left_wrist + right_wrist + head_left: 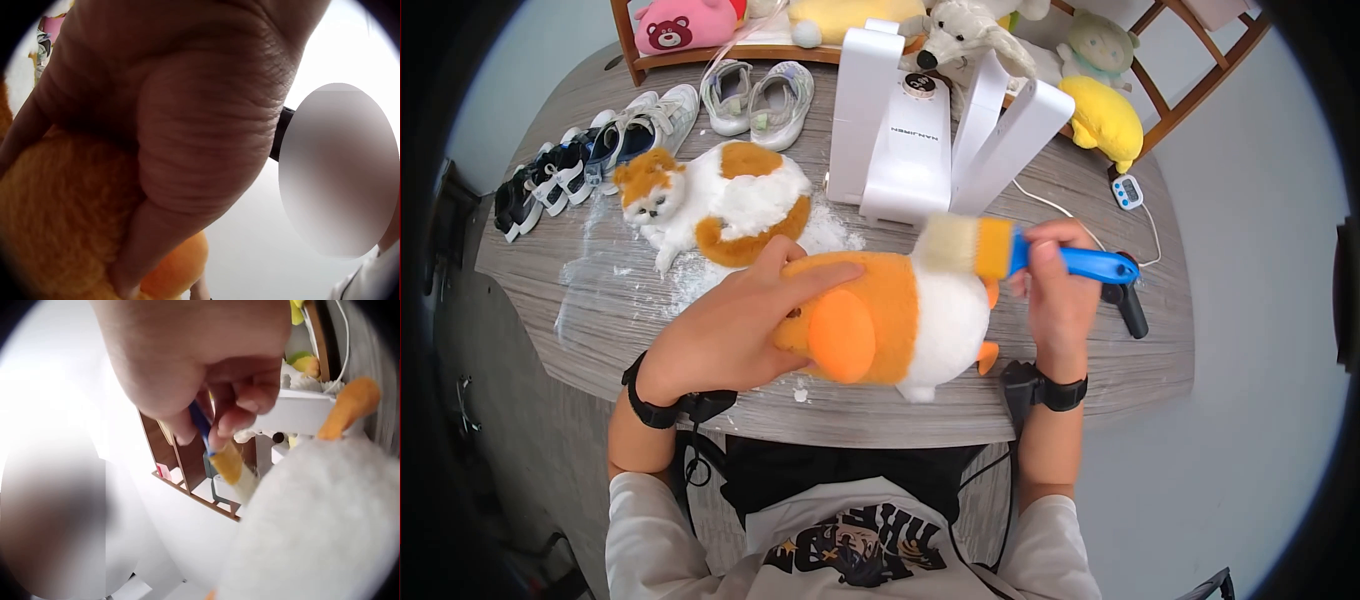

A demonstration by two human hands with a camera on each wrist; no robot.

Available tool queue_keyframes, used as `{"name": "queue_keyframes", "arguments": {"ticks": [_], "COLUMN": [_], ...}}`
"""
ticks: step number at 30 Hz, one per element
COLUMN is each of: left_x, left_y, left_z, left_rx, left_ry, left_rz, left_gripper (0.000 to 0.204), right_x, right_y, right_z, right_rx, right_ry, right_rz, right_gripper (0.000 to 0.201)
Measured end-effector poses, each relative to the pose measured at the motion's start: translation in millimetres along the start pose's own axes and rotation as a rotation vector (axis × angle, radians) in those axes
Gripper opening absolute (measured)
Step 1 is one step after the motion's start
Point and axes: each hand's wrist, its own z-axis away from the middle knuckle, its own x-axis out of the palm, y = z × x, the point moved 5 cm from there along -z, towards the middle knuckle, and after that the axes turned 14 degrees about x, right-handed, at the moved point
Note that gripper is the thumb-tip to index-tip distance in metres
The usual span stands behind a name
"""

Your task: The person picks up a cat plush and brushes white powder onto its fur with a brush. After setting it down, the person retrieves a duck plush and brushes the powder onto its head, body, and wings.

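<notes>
An orange and white plush duck (890, 320) with an orange bill and small orange feet lies sideways in front of the person. The left hand (740, 310) grips it round the head, thumb and fingers spread over the orange fur. In the right hand (1055, 290) is a brush (1090, 263) with a blue handle, a yellow band and pale bristles. The bristles overlap the upper edge of the duck's white body in the head view. From the right wrist view, the fingers pinch the blue handle, with the bristles beside the white plush (325, 519).
A plush cat (745, 200) lies in white powder at the left. Several shoes (640, 130) line the back left. A white appliance with upright arms (905, 150) stands behind the duck. Plush toys fill a wooden rack (830, 52); a small timer (1127, 192) lies right.
</notes>
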Motion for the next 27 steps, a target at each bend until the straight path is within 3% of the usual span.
{"name": "queue_keyframes", "arguments": {"ticks": [1,3,4,5,7,8,9,11,12,13,15,17,19,20,21,24,27], "left_x": [0,-1,-2,-2,-4,-3,-3,-4,-5,-6,-7,-7,-7,-5,-3,-5,-5], "left_y": [-1,-4,-6,-7,-10,-12,-14,-21,-23,-25,-24,-23,-23,-24,-25,-26,-25], "left_z": [0,1,1,1,0,-1,-3,-3,-4,-5,-3,-5,-7,-7,-7,-5,-4], "left_rx": [-0.009,-0.024,-0.029,-0.034,-0.066,-0.092,-0.092,-0.114,-0.114,-0.118,-0.123,-0.131,-0.113,-0.102,-0.101,-0.131,-0.164], "left_ry": [-0.004,0.002,-0.008,-0.018,-0.028,-0.040,-0.043,-0.011,-0.009,-0.003,0.004,0.005,0.007,0.026,0.035,0.044,0.018], "left_rz": [0.005,0.009,0.022,0.037,0.056,0.072,0.073,0.085,0.082,0.090,0.097,0.100,0.085,0.072,0.085,0.086,0.073], "left_gripper": [0.089,0.090,0.092,0.093,0.094,0.095,0.095,0.094,0.094,0.093,0.093,0.092,0.093,0.093,0.093,0.093,0.093], "right_x": [-2,-3,-12,-16,-22,-12,-7,9,5,2,-22,-19,0,5,3,-27,-30], "right_y": [2,3,0,-1,4,1,-1,-2,-4,-2,-5,-9,-4,-1,-2,-9,-17], "right_z": [0,-7,-10,-10,-7,-1,2,6,5,2,-1,5,11,12,12,4,5], "right_rx": [0.001,-0.129,-0.224,-0.225,-0.025,-0.028,-0.027,0.004,0.011,0.009,-0.131,-0.115,-0.047,-0.032,-0.026,-0.145,-0.226], "right_ry": [0.006,0.090,0.221,0.212,0.090,0.003,0.005,-0.173,-0.058,-0.064,0.243,0.208,-0.066,-0.199,-0.205,0.146,0.068], "right_rz": [-0.002,0.383,0.621,0.620,0.152,-0.027,-0.029,0.136,0.211,0.210,0.278,0.230,-0.016,0.132,0.145,0.205,0.095], "right_gripper": [0.015,0.016,0.017,0.017,0.016,0.016,0.016,0.016,0.016,0.016,0.016,0.016,0.013,0.010,0.010,0.009,0.010]}}
